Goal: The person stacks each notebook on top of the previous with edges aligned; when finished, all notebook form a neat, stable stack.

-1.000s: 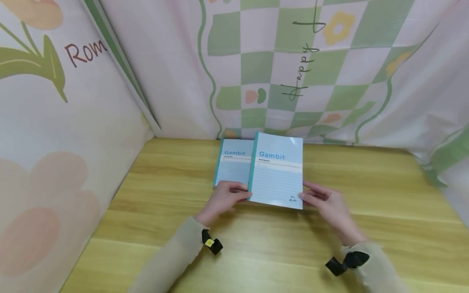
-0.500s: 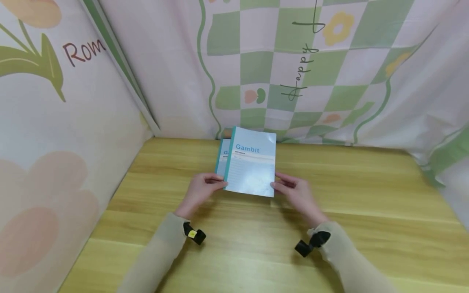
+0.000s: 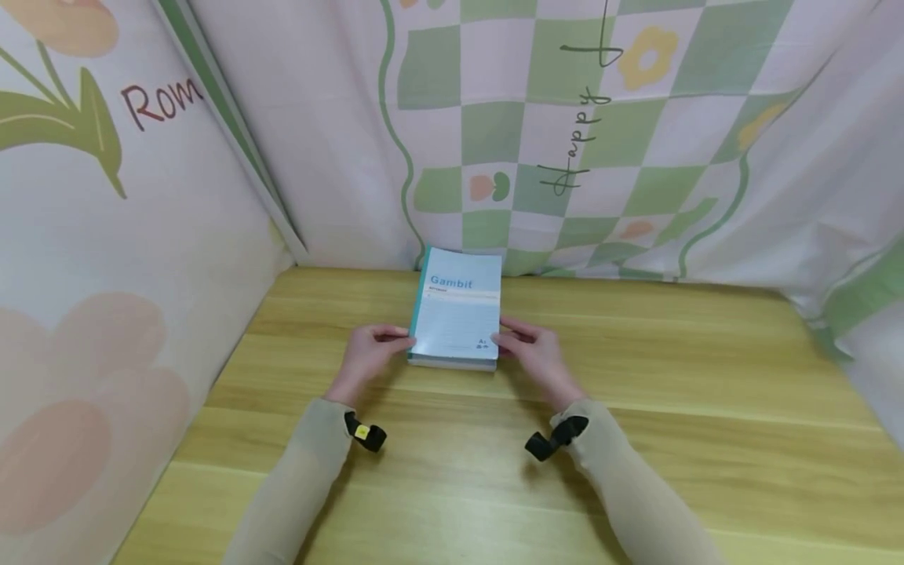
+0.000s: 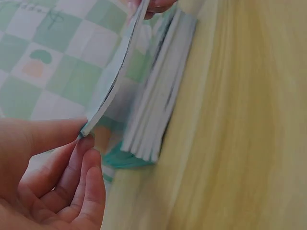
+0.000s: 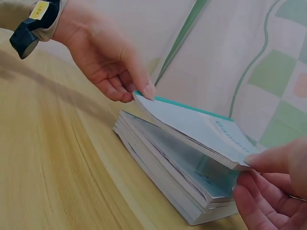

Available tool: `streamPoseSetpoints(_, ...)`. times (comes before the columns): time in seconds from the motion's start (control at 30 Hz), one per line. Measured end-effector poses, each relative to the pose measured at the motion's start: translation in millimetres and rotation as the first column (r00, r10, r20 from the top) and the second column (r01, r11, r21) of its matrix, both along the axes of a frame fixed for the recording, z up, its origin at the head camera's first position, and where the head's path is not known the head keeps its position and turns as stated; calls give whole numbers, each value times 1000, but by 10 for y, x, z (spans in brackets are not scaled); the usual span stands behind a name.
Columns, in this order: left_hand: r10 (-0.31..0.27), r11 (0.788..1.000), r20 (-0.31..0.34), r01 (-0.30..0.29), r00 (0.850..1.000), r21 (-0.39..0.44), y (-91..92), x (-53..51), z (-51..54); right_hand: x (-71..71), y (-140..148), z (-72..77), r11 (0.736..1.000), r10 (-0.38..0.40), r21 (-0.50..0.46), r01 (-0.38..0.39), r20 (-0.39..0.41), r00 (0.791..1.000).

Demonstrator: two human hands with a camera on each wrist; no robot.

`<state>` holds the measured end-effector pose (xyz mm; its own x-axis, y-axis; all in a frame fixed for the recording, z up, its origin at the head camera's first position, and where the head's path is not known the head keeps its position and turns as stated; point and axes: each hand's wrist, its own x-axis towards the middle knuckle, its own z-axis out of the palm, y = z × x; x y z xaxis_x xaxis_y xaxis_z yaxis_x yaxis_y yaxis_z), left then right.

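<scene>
A light blue Gambit notebook (image 3: pixel 459 310) with a teal spine is held just above a stack of notebooks (image 3: pixel 452 363). In the left wrist view a gap shows between the held notebook (image 4: pixel 115 79) and the stack (image 4: pixel 158 91), which lies on the table. My left hand (image 3: pixel 367 357) pinches the near corner on the spine side, thumb on top and fingers beneath. At the opposite near corner my right hand (image 3: pixel 537 357) pinches the notebook the same way. From the right wrist, the held notebook (image 5: pixel 196 127) tilts over the stack (image 5: pixel 168 172), whose covers are partly hidden under it.
The wooden table (image 3: pixel 678 377) reaches back to a checkered curtain (image 3: pixel 551 125) just behind the stack. A printed curtain (image 3: pixel 162 259) runs along the table's left side. Each wrist wears a black strap (image 3: pixel 366 431).
Both hands have carried the notebook leftward, from beside and partly over the stack to right above it. It now covers the stack's top in the head view, with both hands still gripping.
</scene>
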<state>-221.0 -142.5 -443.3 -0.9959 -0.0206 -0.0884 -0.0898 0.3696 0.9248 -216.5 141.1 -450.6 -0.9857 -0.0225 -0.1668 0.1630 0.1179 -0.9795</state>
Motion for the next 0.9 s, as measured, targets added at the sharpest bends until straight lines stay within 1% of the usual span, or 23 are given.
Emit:
streamPoseSetpoints(0.1,-5,999,5,5,1000,-41,-3,-21,-64,-22,-16,-25,1000,-12,9,12,7,1000)
streamPoseSetpoints(0.23,-5,999,35,7,999,-51,22,-37,-113,-37,-9,-59,999,-34,8,34,22,999)
streamPoseSetpoints(0.33,7,999,50,-5,999,-42,38,-47,-120,-38,-6,-86,999,-40,-1,40,27,999)
streamPoseSetpoints(0.47,24,999,35,-22,999,-44,43,-55,-114,-19,-17,-102,999,-35,-6,35,18,999)
streamPoseSetpoints(0.67,13,999,35,-12,999,-45,35,-48,-110,28,-53,-114,1000,-21,-13,21,-3,1000)
streamPoseSetpoints(0.77,-4,999,39,6,999,-50,35,-38,-115,42,-57,-131,999,-19,27,20,-32,999)
streamPoseSetpoints(0.9,-21,998,52,24,998,-60,24,-31,-118,52,-48,-149,992,7,125,0,-59,998)
